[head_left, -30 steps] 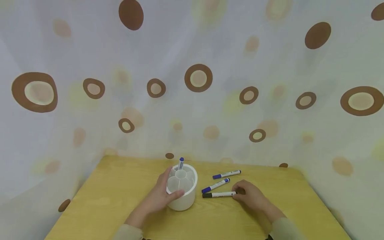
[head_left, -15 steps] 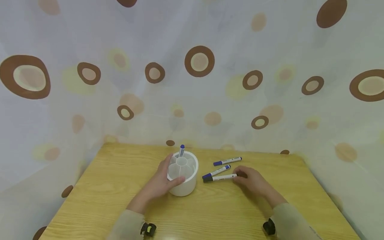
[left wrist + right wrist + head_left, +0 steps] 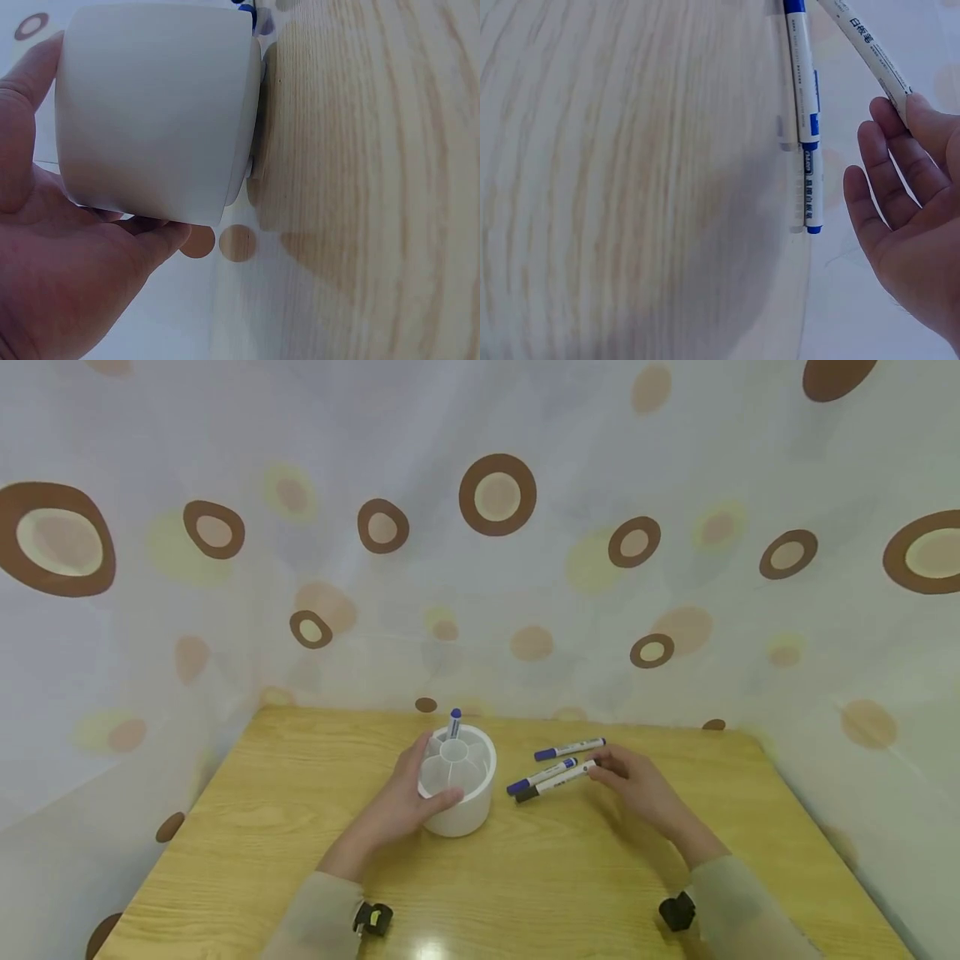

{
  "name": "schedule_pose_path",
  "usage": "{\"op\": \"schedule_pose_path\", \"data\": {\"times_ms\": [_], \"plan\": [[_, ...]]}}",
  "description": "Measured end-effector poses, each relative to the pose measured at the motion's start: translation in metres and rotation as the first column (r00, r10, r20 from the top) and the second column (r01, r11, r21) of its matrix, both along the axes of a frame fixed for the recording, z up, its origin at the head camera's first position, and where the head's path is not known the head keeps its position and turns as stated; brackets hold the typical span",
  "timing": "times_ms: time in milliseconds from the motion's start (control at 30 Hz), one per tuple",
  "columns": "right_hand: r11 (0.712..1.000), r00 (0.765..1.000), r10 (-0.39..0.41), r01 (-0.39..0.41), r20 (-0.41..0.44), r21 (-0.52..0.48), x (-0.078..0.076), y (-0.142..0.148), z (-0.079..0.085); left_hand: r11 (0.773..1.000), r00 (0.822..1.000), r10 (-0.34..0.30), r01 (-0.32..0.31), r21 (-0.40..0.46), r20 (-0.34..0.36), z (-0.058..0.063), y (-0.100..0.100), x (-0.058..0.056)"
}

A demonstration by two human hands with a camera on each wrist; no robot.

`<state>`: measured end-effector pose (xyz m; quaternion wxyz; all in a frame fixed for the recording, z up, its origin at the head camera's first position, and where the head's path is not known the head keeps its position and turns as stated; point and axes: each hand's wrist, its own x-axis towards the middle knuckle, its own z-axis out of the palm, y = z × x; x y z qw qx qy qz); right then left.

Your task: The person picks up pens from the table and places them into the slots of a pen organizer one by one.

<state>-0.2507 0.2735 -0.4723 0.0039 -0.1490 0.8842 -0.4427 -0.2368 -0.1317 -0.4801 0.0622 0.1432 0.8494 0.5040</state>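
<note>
A round white pen holder with several compartments stands on the wooden table. My left hand grips it from the left, thumb over the near rim and fingers along the far side. One blue-capped marker stands upright in a back compartment. My right hand pinches a white marker with a black cap by its right end, between thumb and fingertip. In the right wrist view this marker is raised off the table, tilted. Two blue markers, a nearer one and a farther one, lie just behind it.
The wooden table reaches back to a white curtain with brown and beige circles, which also hangs at both sides. Black straps with small devices sit at both wrists.
My right hand has lifted the black-capped marker off the table, its right end rising and turning toward the back. The head view has tipped downward. My left hand keeps its grip on the pen holder.
</note>
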Motion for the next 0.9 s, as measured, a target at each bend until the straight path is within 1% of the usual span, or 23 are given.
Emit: {"op": "schedule_pose_path", "data": {"times_ms": [200, 433, 667, 900], "plan": [[1.0, 1.0, -0.014, 0.014, -0.015, 0.006, -0.001, -0.003, 0.014, 1.0, 1.0, -0.003, 0.003, 0.005, 0.003, 0.001, 0.0, -0.001], [0.999, 0.999, -0.043, 0.043, -0.013, -0.021, -0.001, -0.007, 0.028, 1.0, 1.0, -0.004, 0.004, 0.008, 0.004, 0.001, 0.0, -0.001], [0.995, 0.993, -0.087, 0.083, -0.076, -0.057, -0.006, -0.016, 0.044, 1.0, 1.0, -0.001, 0.001, 0.007, 0.008, 0.001, 0.0, -0.002], [0.991, 0.983, -0.125, 0.116, -0.133, -0.073, -0.005, -0.027, 0.06, 1.0, 1.0, -0.001, 0.001, 0.006, 0.012, -0.001, 0.0, -0.002]]}}
